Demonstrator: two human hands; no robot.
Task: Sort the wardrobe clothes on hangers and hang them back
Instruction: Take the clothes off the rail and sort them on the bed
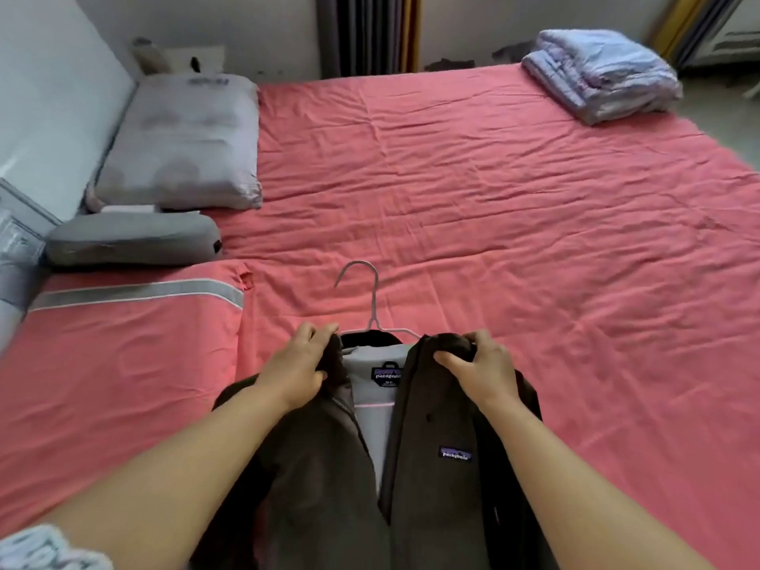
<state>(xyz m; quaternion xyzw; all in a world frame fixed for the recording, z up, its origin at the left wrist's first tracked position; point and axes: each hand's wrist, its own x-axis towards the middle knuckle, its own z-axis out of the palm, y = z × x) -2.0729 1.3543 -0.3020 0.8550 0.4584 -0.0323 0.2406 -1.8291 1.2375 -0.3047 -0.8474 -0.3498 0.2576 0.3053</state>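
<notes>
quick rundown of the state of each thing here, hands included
jacket: unzipped, front open, lying on the bed
wire hanger: inside the jacket's shoulders, hook sticking out
left hand: grips left collar
right hand: grips right collar
blanket: folded, far corner
bed sheet: wrinkled

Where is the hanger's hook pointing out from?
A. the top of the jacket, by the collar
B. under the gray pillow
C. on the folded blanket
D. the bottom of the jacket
A: the metal hanger sticks out above the collar of the dark jacket, between the left hand and the right hand that grip the jacket's shoulders, over the pink bed sheet.
</notes>
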